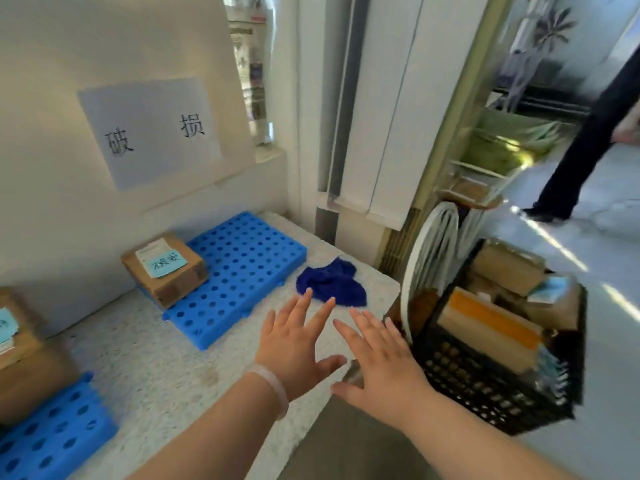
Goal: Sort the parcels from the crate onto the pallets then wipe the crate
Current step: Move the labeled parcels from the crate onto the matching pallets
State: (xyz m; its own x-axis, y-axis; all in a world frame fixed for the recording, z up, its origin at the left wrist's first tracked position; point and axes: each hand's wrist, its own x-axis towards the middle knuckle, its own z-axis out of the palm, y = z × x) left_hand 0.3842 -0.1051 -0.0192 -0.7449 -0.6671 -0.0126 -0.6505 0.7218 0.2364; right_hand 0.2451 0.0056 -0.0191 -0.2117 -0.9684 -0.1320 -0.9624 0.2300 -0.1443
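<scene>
Left hand (294,344) and right hand (381,362), both spread and holding nothing, hover at lower centre.
A sign (149,133) at upper left reads "破损". There are 2 blue pallets (242,271) (52,441), each with 1 parcel (164,268) (20,351) bearing a blue note too blurred to read. 1 blue cloth (332,282) lies just beyond the fingertips. 1 black crate (485,386) at right holds several parcels, count unclear. A white coil (429,258) stands beside it.

Cloth (331,285) between pallet (239,271) and crate (498,379)
</scene>
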